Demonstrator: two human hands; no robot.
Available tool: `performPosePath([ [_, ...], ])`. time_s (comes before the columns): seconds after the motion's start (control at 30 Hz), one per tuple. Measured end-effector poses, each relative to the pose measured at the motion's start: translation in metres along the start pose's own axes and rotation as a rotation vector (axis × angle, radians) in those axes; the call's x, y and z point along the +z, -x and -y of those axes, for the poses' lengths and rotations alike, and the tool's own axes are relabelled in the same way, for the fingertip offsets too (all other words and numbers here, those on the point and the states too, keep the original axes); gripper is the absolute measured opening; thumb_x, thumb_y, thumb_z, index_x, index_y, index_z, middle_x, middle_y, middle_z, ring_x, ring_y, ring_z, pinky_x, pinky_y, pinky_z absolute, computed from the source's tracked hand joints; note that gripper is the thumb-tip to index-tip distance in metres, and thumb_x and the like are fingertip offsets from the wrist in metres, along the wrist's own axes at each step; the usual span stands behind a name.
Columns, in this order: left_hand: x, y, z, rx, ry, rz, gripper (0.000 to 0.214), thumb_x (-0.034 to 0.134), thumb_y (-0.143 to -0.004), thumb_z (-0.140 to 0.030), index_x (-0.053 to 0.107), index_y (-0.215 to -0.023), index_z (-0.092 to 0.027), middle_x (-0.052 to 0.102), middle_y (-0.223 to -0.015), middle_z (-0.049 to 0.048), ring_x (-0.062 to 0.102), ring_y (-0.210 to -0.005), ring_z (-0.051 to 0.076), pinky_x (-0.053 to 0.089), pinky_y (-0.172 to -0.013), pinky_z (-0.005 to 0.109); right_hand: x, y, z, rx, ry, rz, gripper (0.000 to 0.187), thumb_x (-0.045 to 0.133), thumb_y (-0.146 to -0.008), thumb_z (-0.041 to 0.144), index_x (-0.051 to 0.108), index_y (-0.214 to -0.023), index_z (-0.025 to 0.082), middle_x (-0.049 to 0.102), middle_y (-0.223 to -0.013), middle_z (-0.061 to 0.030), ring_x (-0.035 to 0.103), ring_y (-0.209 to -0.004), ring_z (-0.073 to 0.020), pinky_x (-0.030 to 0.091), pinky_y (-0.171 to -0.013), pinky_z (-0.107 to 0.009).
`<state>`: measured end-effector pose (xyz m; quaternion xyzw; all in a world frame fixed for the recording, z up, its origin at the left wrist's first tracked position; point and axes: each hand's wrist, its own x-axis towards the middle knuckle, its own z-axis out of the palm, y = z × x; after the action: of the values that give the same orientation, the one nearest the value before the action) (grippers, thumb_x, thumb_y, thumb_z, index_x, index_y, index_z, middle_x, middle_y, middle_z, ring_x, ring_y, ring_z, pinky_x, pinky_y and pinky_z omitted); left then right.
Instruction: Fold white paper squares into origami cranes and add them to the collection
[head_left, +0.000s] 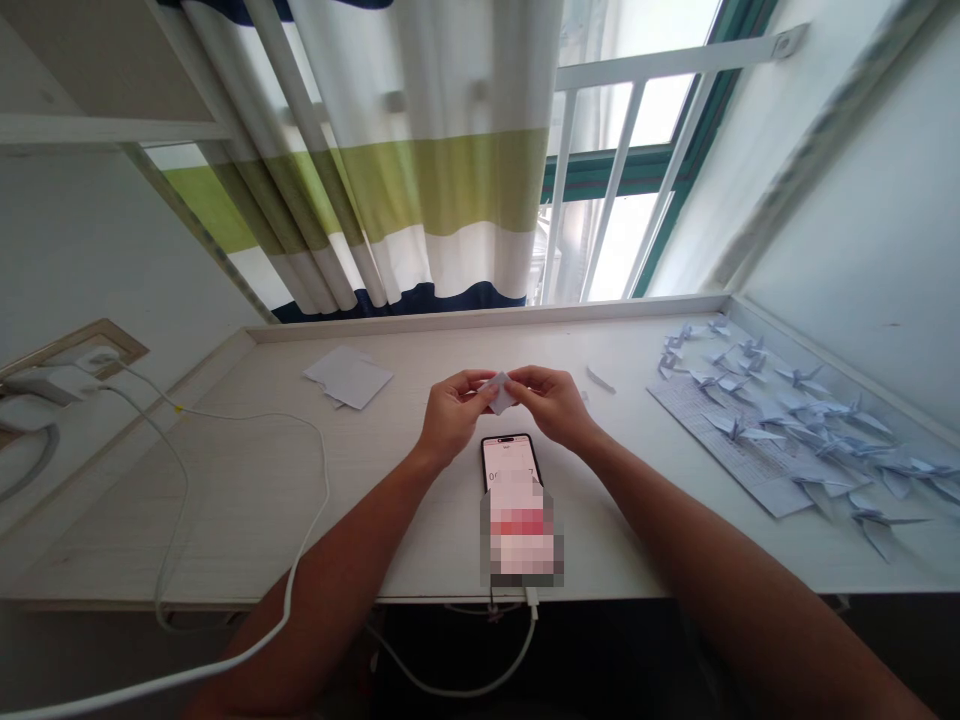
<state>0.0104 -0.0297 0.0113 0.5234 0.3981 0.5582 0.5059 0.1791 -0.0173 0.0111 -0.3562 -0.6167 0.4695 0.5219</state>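
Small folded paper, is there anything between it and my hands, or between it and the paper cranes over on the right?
Nothing visible separates the small folded paper from your left hand or right hand; both pinch it. Toward the paper cranes, beyond your right hand, a narrow white scrap lies on the desk.

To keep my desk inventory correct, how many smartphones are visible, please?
1: the smartphone lies face up on the white desk, below the folded paper in the picture.

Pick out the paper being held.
The small folded paper, pinched by the left hand and the right hand; the flat sheets and paper cranes lie untouched.
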Motion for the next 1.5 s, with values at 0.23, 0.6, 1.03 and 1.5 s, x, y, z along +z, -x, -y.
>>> performPosePath([
  [0.23, 0.0008, -0.0004, -0.0009, -0.014, 0.070, -0.088, 0.046, 0.089, -0.066, -0.044, 0.075, -0.097, -0.013, 0.077, -0.082, 0.0064, 0.073, -0.072, 0.019, 0.064, -0.073, 0.039, -0.0012, -0.0009, 0.0025, 0.001, -0.004, -0.021, 0.030, 0.080, -0.078, 0.044, 0.077, -0.090, 0.018, 0.075, -0.081, -0.0054, 0.068, -0.071, -0.0172, 0.058, -0.070, -0.035],
  [0.6, -0.0003, -0.0004, -0.0033, 0.033, 0.076, -0.125, 0.045, 0.088, -0.068, -0.040, 0.073, -0.101, -0.013, 0.077, -0.085, 0.0074, 0.074, -0.075, 0.020, 0.064, -0.073, 0.039, 0.0005, -0.0005, 0.0014, 0.023, -0.082, 0.008, 0.036, 0.084, -0.075, 0.037, 0.075, -0.105, 0.019, 0.075, -0.094, -0.0060, 0.068, -0.086, -0.0192, 0.057, -0.078, -0.036],
  [1.03, 0.0012, 0.0011, -0.0063, 0.015, 0.138, -0.121, 0.050, 0.090, -0.066, -0.030, 0.070, -0.109, -0.013, 0.077, -0.096, 0.0094, 0.075, -0.083, 0.022, 0.063, -0.079, 0.041, 0.0033, 0.0000, 0.0056, 0.049, -0.174, -0.040, 0.037, 0.087, -0.073, 0.041, 0.075, -0.100, 0.019, 0.076, -0.088, -0.0053, 0.068, -0.078, -0.0184, 0.056, -0.077, -0.038],
  [1.5, 0.0029, 0.0039, -0.0084, 0.087, 0.080, -0.153, 0.043, 0.087, -0.069, -0.029, 0.071, -0.106, -0.013, 0.076, -0.101, 0.0104, 0.075, -0.083, 0.023, 0.063, -0.077, 0.040, 0.0030, 0.0008, 0.0077, 0.037, -0.198, 0.008, 0.034, 0.084, -0.077, 0.043, 0.078, -0.103, 0.021, 0.078, -0.094, -0.0063, 0.070, -0.085, -0.0202, 0.058, -0.081, -0.040],
])
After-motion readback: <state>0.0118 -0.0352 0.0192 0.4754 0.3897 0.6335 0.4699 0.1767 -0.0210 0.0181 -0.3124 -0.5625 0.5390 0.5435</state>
